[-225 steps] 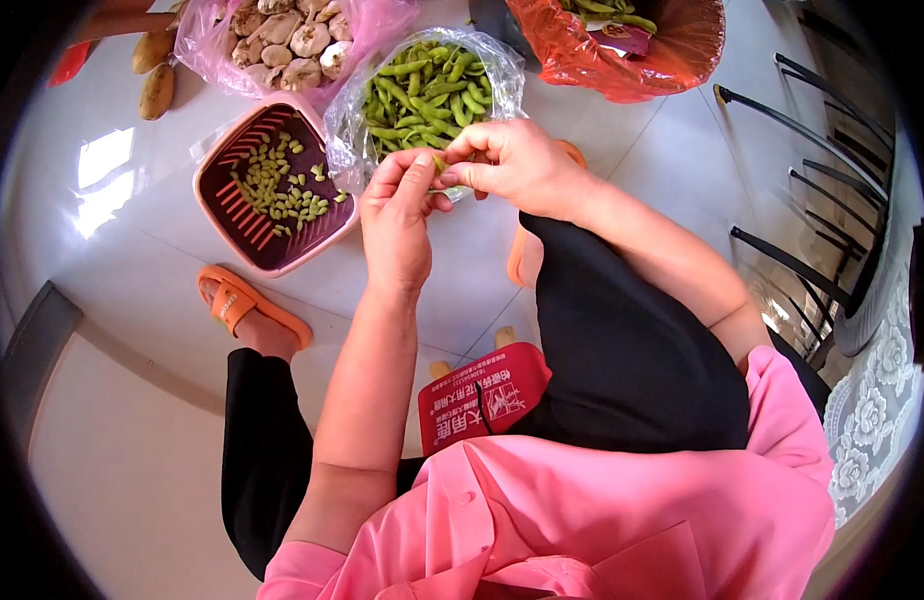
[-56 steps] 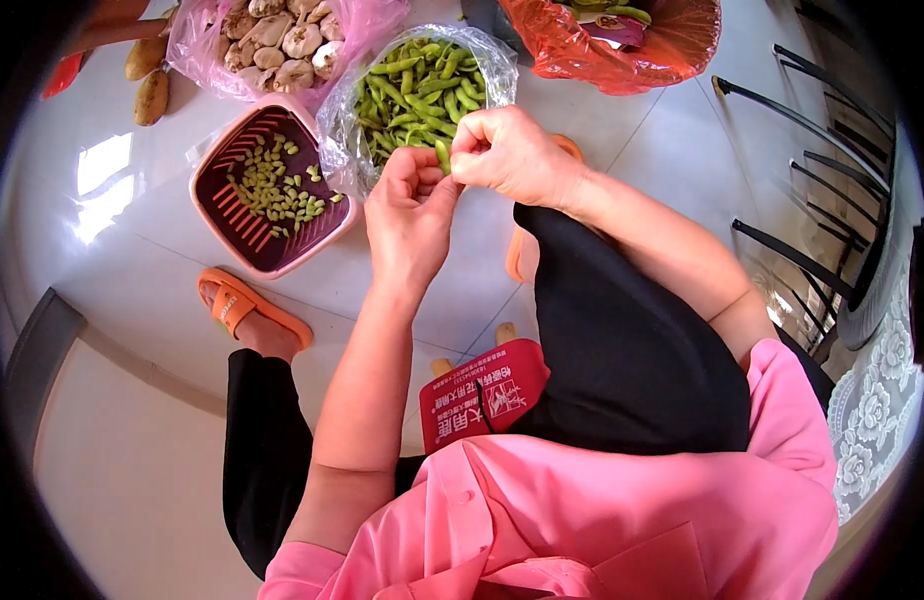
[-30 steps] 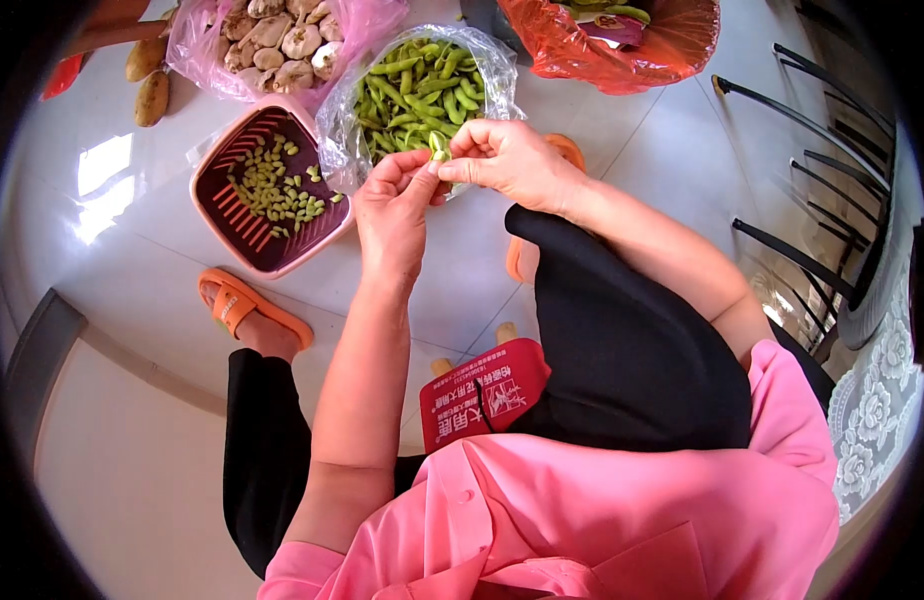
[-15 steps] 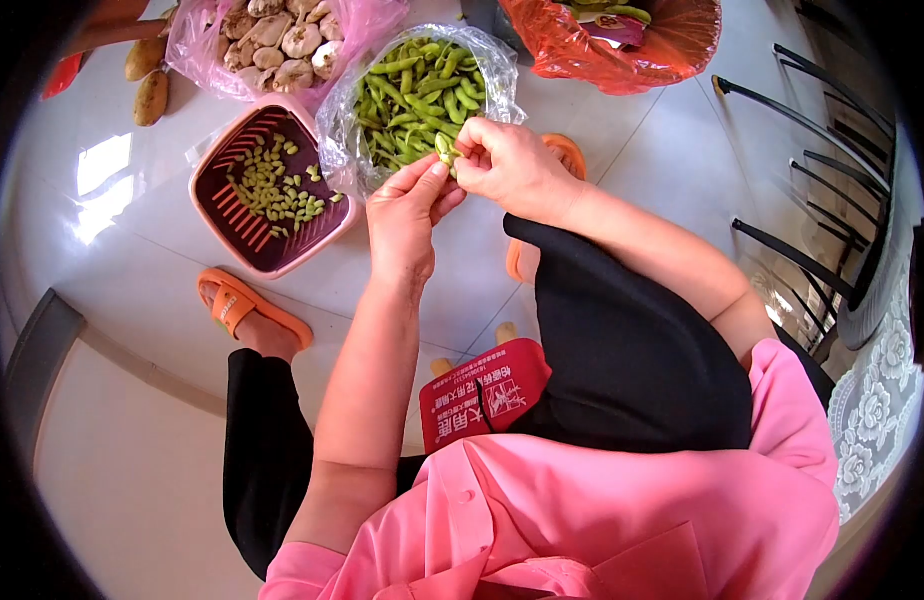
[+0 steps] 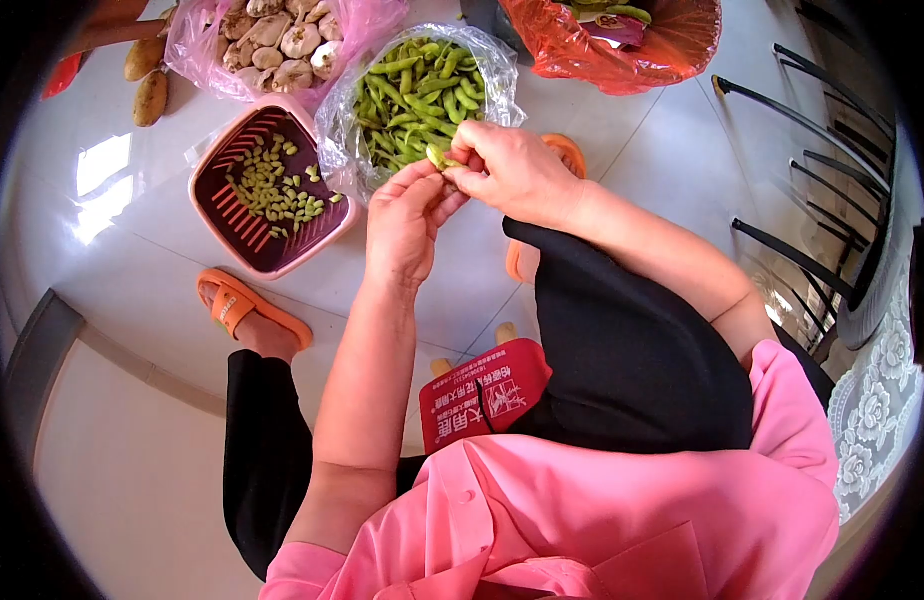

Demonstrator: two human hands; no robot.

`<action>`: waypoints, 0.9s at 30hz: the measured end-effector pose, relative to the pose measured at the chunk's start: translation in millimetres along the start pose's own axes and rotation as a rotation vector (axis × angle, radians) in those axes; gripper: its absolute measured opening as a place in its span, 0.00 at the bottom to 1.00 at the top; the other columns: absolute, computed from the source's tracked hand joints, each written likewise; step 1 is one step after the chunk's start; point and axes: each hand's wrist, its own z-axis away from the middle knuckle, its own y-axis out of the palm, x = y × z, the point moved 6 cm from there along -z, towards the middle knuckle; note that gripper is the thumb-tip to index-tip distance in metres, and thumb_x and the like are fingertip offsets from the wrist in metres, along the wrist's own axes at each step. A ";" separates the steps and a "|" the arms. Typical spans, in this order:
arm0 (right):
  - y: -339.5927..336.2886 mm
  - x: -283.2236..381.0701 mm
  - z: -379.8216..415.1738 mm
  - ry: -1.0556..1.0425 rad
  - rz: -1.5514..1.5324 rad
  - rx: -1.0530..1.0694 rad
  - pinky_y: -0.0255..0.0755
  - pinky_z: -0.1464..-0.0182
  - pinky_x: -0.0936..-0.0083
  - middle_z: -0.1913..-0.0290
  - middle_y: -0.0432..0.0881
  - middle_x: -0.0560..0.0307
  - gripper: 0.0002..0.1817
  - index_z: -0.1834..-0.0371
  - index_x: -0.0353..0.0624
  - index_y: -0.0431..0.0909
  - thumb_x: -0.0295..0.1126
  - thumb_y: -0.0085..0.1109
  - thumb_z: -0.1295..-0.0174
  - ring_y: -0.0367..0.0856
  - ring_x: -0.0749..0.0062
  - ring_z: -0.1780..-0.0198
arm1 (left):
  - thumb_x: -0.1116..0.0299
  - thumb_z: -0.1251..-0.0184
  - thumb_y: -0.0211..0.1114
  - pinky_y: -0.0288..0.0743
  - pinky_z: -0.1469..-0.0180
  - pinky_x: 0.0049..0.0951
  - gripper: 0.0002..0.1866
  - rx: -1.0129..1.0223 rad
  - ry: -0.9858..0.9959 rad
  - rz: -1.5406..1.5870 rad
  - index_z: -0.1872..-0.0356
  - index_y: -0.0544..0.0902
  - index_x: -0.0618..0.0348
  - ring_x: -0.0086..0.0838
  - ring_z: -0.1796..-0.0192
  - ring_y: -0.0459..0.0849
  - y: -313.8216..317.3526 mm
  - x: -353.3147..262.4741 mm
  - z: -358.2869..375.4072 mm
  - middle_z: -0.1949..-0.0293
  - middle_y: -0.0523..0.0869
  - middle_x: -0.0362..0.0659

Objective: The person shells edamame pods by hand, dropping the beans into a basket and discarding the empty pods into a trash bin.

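My right hand (image 5: 517, 172) pinches a green soybean pod (image 5: 438, 157) between thumb and fingers, its end sticking out toward the left. Close against it, my left hand (image 5: 404, 222) has its fingers curled and the tips just below the pod; whatever lies inside them is hidden. Beneath and beyond both hands, a clear plastic bag (image 5: 503, 72) stands full of green soybean pods (image 5: 422, 90). To the left sits a pink and dark-red basket (image 5: 272, 268) with shelled green beans (image 5: 272, 180) scattered over its bottom.
A pink bag (image 5: 197, 45) of garlic bulbs (image 5: 302, 40) is behind the basket, beside potatoes (image 5: 151, 98). At the back right is a red bag (image 5: 672, 50) of vegetables. Black chair legs (image 5: 802, 130) stand right. A red printed item (image 5: 487, 395) lies by my lap.
The pod has shifted slightly left and up, tilting in my right hand's pinch. My left thumb has moved off the pod's side and drawn back a little.
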 end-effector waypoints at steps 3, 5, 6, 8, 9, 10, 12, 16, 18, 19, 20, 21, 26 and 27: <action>-0.8 -4.2 0.1 0.067 -0.054 0.019 0.71 0.66 0.61 0.72 0.78 0.49 0.12 0.69 0.40 0.70 0.36 0.59 0.46 0.79 0.53 0.68 | 0.71 0.33 0.56 0.78 0.57 0.23 0.09 0.042 -0.020 -0.002 0.58 0.78 0.65 0.25 0.61 0.82 -0.2 2.6 -2.4 0.62 0.83 0.44; 0.0 -4.5 0.1 0.101 -0.052 0.091 0.70 0.66 0.63 0.71 0.78 0.48 0.13 0.70 0.39 0.71 0.36 0.61 0.48 0.79 0.52 0.67 | 0.69 0.33 0.56 0.78 0.57 0.24 0.09 0.075 -0.018 -0.029 0.58 0.77 0.63 0.25 0.61 0.82 0.8 5.3 -3.9 0.62 0.83 0.43; -0.5 -4.0 0.1 0.101 -0.052 0.091 0.70 0.66 0.63 0.71 0.78 0.48 0.13 0.70 0.39 0.71 0.36 0.61 0.48 0.79 0.52 0.67 | 0.67 0.33 0.57 0.77 0.61 0.23 0.09 0.031 -0.002 -0.123 0.60 0.77 0.62 0.25 0.64 0.81 1.7 4.8 -3.5 0.63 0.83 0.42; 4.3 -2.0 1.0 0.084 -0.115 0.184 0.68 0.73 0.72 0.77 0.76 0.56 0.11 0.71 0.37 0.71 0.32 0.61 0.45 0.75 0.68 0.76 | 0.64 0.33 0.57 0.76 0.65 0.22 0.10 -0.013 0.014 -0.217 0.62 0.77 0.61 0.24 0.66 0.81 -0.5 4.5 -3.9 0.65 0.82 0.41; 4.9 -5.4 1.1 0.084 -0.115 0.184 0.68 0.73 0.72 0.77 0.76 0.56 0.11 0.71 0.37 0.71 0.32 0.61 0.45 0.75 0.68 0.76 | 0.63 0.32 0.57 0.72 0.70 0.20 0.10 0.028 0.022 -0.253 0.63 0.76 0.59 0.22 0.71 0.78 -1.4 5.4 -4.7 0.68 0.81 0.39; 10.4 -10.0 1.7 0.098 -0.281 0.246 0.67 0.72 0.73 0.77 0.75 0.59 0.12 0.71 0.38 0.72 0.35 0.61 0.44 0.74 0.71 0.75 | 0.61 0.32 0.57 0.68 0.75 0.17 0.10 0.070 0.028 -0.289 0.65 0.75 0.57 0.19 0.75 0.75 -2.1 6.1 -5.2 0.71 0.80 0.37; 15.1 -11.5 3.7 0.111 -0.450 0.307 0.67 0.71 0.74 0.76 0.75 0.62 0.14 0.72 0.38 0.73 0.39 0.61 0.43 0.73 0.74 0.74 | 0.61 0.31 0.56 0.62 0.78 0.16 0.09 0.140 -0.021 -0.184 0.66 0.74 0.55 0.17 0.78 0.70 -3.7 9.6 -4.5 0.74 0.77 0.36; 17.5 -11.1 13.3 0.352 -0.842 0.469 0.57 0.78 0.85 0.78 0.69 0.69 0.13 0.74 0.43 0.72 0.39 0.60 0.40 0.63 0.87 0.78 | 0.59 0.30 0.55 0.51 0.83 0.14 0.10 0.292 -0.103 -0.047 0.68 0.72 0.53 0.14 0.83 0.60 4.0 14.1 0.2 0.79 0.70 0.33; 20.1 -11.6 18.3 0.445 -0.976 0.530 0.54 0.80 0.87 0.78 0.69 0.70 0.12 0.75 0.44 0.72 0.39 0.59 0.40 0.61 0.89 0.80 | 0.60 0.30 0.54 0.50 0.83 0.14 0.11 0.314 -0.140 -0.074 0.68 0.72 0.54 0.14 0.84 0.60 3.9 12.2 4.3 0.80 0.71 0.33; 20.6 -10.0 19.7 0.418 -1.012 0.578 0.51 0.80 0.89 0.78 0.67 0.71 0.11 0.74 0.45 0.70 0.37 0.57 0.39 0.59 0.91 0.80 | 0.60 0.30 0.54 0.50 0.83 0.14 0.11 0.338 -0.176 -0.101 0.69 0.72 0.55 0.13 0.84 0.60 5.1 12.0 6.2 0.80 0.71 0.33; 20.7 -7.8 21.5 0.392 -1.048 0.626 0.49 0.80 0.92 0.78 0.66 0.71 0.11 0.74 0.45 0.68 0.35 0.55 0.37 0.57 0.93 0.79 | 0.60 0.30 0.54 0.50 0.83 0.14 0.11 0.338 -0.176 -0.101 0.69 0.72 0.55 0.13 0.84 0.60 4.4 9.9 7.0 0.80 0.71 0.33; 19.4 -7.5 21.7 0.391 -1.048 0.624 0.49 0.80 0.92 0.78 0.66 0.71 0.11 0.74 0.45 0.68 0.35 0.55 0.37 0.57 0.93 0.79 | 0.61 0.30 0.54 0.51 0.83 0.14 0.10 0.356 -0.188 -0.167 0.68 0.72 0.55 0.13 0.84 0.61 3.7 8.9 8.0 0.80 0.72 0.34; -9.5 1.3 13.9 0.121 -0.429 0.363 0.62 0.78 0.80 0.79 0.72 0.65 0.14 0.74 0.42 0.73 0.41 0.58 0.41 0.68 0.82 0.79 | 0.66 0.33 0.51 0.54 0.82 0.15 0.08 0.318 -0.108 -0.317 0.64 0.76 0.58 0.16 0.82 0.64 2.8 -1.5 6.6 0.76 0.76 0.39; -31.5 14.5 12.2 0.146 -0.200 0.268 0.67 0.74 0.75 0.77 0.77 0.59 0.13 0.72 0.40 0.73 0.39 0.59 0.42 0.73 0.76 0.76 | 0.68 0.35 0.51 0.55 0.82 0.15 0.08 0.262 -0.007 -0.269 0.65 0.76 0.59 0.17 0.82 0.65 -0.8 -11.2 4.1 0.75 0.77 0.40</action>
